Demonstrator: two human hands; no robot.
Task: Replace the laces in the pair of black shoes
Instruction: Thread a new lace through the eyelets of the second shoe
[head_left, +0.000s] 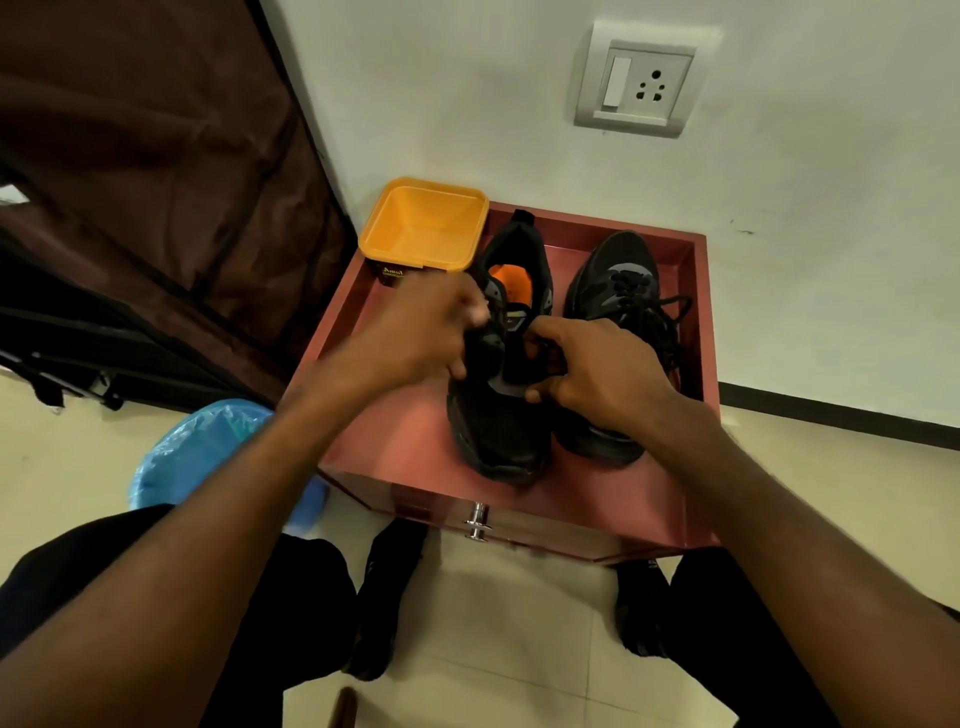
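Two black shoes stand on a reddish-brown cabinet top (415, 441). The left shoe (501, 415) has its toe toward me, an orange insole showing, and no lace visible on its open throat. The right shoe (618, 280) points toe away and carries black laces (657, 312) lying loose. My left hand (415, 332) is blurred at the left shoe's eyelet edge, fingers pinched together; whether a lace is in them is hidden. My right hand (597, 369) grips the other side of the same shoe's throat with curled fingers.
An empty yellow square tub (423, 223) sits at the cabinet's back left corner against the white wall. A blue plastic-lined bin (208, 447) stands on the floor to the left, beside a dark brown fabric wardrobe (156, 182). A wall socket (641, 83) is above. My feet rest below the drawer handle (478, 522).
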